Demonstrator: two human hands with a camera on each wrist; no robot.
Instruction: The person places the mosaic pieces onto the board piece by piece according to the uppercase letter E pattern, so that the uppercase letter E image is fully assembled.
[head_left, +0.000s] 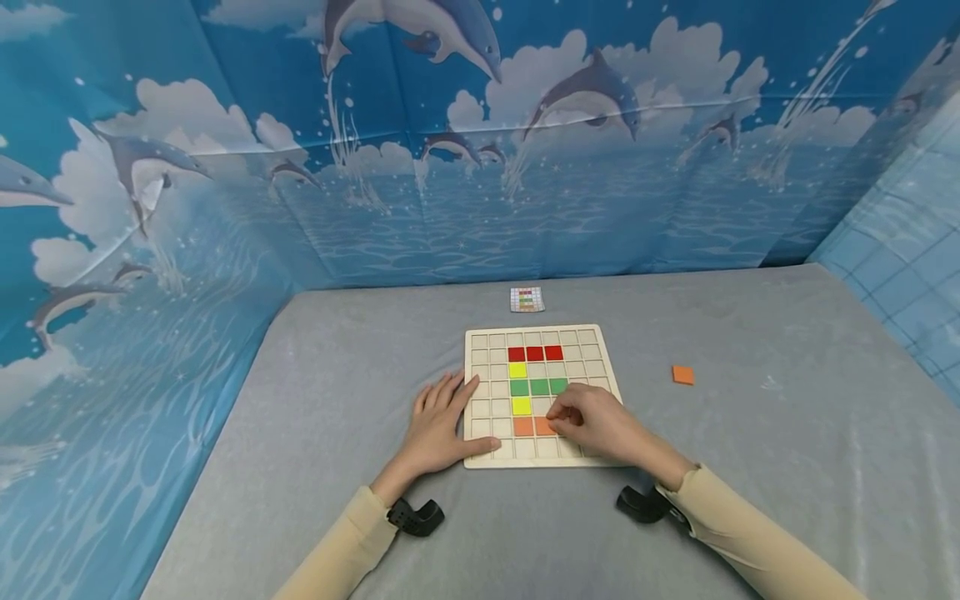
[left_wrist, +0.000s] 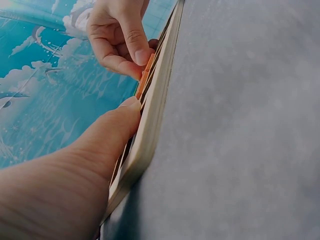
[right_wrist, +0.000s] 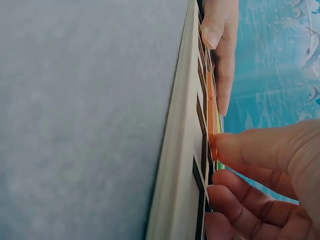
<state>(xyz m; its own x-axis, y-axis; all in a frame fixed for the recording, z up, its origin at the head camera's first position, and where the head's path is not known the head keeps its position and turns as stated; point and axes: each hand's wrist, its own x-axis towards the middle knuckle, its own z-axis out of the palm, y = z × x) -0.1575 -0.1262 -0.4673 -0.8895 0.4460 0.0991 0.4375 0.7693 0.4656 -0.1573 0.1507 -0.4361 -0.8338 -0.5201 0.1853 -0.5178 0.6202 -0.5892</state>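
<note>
A wooden grid board [head_left: 525,463] lies on the grey cloth. Its cells hold a row of three red tiles [head_left: 535,354], a yellow tile [head_left: 517,370], several green tiles [head_left: 539,387], another yellow tile [head_left: 521,406] and an orange tile [head_left: 522,427]. My left hand [head_left: 438,429] rests across the board's left edge, fingers spread, thumb on the lower left cells. With thumb and index finger, my right hand [head_left: 600,425] pinches a second orange tile [head_left: 543,427] at its right side, beside the first. That hand hides cells at the lower right.
One loose orange tile [head_left: 682,375] lies on the cloth right of the board. Behind the board is a small printed card [head_left: 527,300] with a coloured grid pattern. A blue dolphin-print curtain [head_left: 480,217] rises along the back and left of the table.
</note>
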